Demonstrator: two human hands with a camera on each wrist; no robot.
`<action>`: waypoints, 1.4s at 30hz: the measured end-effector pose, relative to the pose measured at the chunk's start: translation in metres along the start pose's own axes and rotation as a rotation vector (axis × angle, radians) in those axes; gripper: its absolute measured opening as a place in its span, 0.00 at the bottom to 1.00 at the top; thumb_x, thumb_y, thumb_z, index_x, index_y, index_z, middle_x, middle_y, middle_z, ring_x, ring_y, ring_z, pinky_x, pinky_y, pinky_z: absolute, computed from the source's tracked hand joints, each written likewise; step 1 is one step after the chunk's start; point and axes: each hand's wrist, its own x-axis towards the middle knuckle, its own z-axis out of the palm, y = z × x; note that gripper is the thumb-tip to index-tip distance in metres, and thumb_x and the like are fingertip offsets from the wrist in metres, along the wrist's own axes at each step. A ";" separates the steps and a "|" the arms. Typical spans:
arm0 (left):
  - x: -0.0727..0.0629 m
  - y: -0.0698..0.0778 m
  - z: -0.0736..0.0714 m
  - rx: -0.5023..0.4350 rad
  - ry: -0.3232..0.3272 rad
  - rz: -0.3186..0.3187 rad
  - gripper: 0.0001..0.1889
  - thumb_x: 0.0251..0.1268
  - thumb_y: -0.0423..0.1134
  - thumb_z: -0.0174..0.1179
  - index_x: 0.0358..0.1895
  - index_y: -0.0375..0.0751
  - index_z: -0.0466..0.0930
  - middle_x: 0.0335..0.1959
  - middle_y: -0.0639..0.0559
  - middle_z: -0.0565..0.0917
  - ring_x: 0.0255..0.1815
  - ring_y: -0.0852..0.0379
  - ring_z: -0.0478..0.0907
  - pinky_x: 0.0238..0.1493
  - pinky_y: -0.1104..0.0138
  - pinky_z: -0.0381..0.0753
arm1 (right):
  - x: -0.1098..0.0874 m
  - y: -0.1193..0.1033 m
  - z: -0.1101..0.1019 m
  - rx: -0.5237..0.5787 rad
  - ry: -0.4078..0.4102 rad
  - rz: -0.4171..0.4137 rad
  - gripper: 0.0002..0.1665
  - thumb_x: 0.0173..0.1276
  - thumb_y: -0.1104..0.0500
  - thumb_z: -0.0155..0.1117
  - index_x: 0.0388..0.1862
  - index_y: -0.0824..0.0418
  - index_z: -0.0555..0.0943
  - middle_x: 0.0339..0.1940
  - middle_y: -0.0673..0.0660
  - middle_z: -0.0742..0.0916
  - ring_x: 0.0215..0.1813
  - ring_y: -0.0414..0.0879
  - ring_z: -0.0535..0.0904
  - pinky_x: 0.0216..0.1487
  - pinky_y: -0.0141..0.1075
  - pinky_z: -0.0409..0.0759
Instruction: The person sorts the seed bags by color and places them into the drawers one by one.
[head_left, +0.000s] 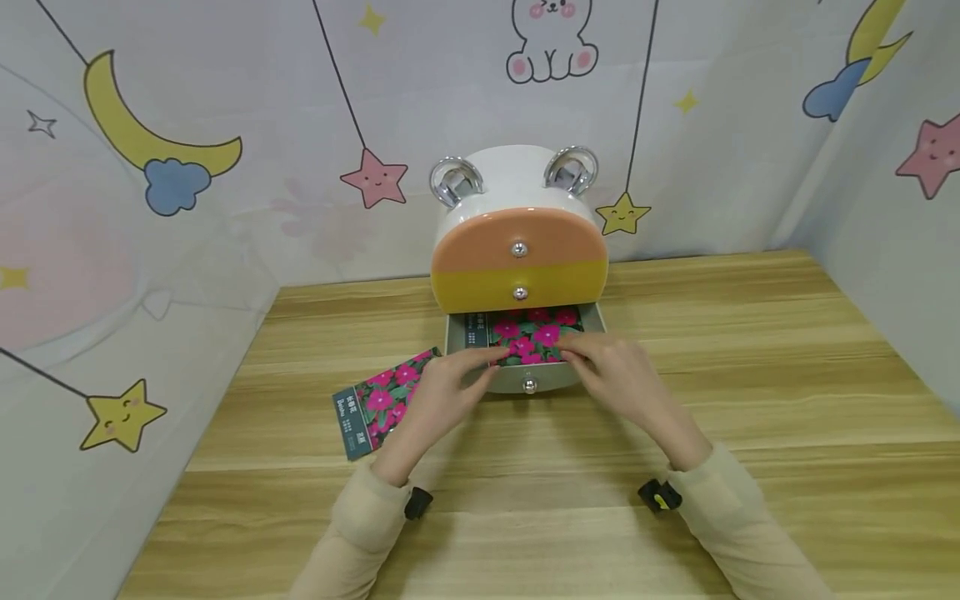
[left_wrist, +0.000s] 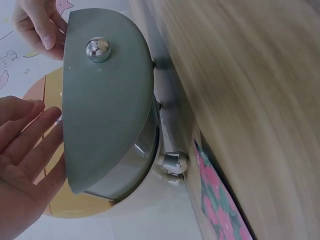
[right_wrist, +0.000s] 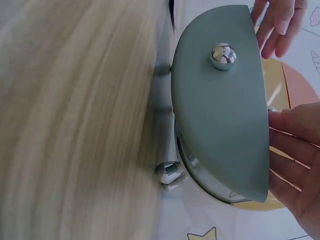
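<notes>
A seed packet printed with pink flowers [head_left: 536,335] lies flat in the pulled-out green bottom drawer [head_left: 510,381] of a small round-topped chest [head_left: 517,242]. My left hand [head_left: 442,387] reaches over the drawer's left front, its fingertips on the packet. From the other side my right hand [head_left: 618,373] touches the packet's right part. Both wrist views show extended fingers behind the drawer front [left_wrist: 107,100]; the fingertips are partly hidden there. A second flower packet [head_left: 386,398] lies on the table, partly covered by my left hand.
The chest has orange and yellow upper drawers with silver knobs [head_left: 519,293] and two silver ear-shaped rings [head_left: 572,171] on top. It stands near the back edge of the wooden table [head_left: 750,375]. A cartoon-printed cloth [head_left: 450,100] hangs behind.
</notes>
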 end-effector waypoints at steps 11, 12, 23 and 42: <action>-0.022 0.013 -0.012 0.040 0.005 0.038 0.14 0.65 0.33 0.59 0.53 0.45 0.83 0.53 0.51 0.85 0.40 0.58 0.86 0.35 0.66 0.85 | -0.011 -0.018 -0.006 0.005 -0.029 -0.083 0.14 0.65 0.60 0.65 0.49 0.57 0.85 0.48 0.54 0.89 0.50 0.50 0.86 0.45 0.45 0.85; -0.024 0.014 -0.013 0.044 0.009 0.048 0.14 0.65 0.33 0.60 0.53 0.45 0.83 0.53 0.51 0.85 0.40 0.58 0.86 0.36 0.66 0.86 | -0.011 -0.020 -0.007 0.002 -0.024 -0.095 0.14 0.64 0.60 0.65 0.50 0.57 0.84 0.48 0.54 0.88 0.50 0.50 0.85 0.46 0.45 0.85; -0.046 0.019 -0.024 0.126 -0.010 0.064 0.14 0.62 0.33 0.63 0.51 0.45 0.84 0.52 0.52 0.86 0.53 0.55 0.83 0.51 0.61 0.84 | -0.010 -0.041 -0.009 0.021 -0.053 -0.184 0.16 0.64 0.58 0.65 0.51 0.56 0.84 0.52 0.53 0.87 0.54 0.49 0.84 0.52 0.43 0.84; -0.079 0.016 -0.033 0.315 -0.018 -0.082 0.18 0.57 0.37 0.68 0.53 0.46 0.83 0.52 0.50 0.86 0.50 0.52 0.85 0.39 0.62 0.86 | -0.005 -0.064 0.014 0.007 -0.129 -0.315 0.16 0.66 0.58 0.64 0.53 0.54 0.83 0.57 0.52 0.85 0.60 0.44 0.81 0.59 0.39 0.80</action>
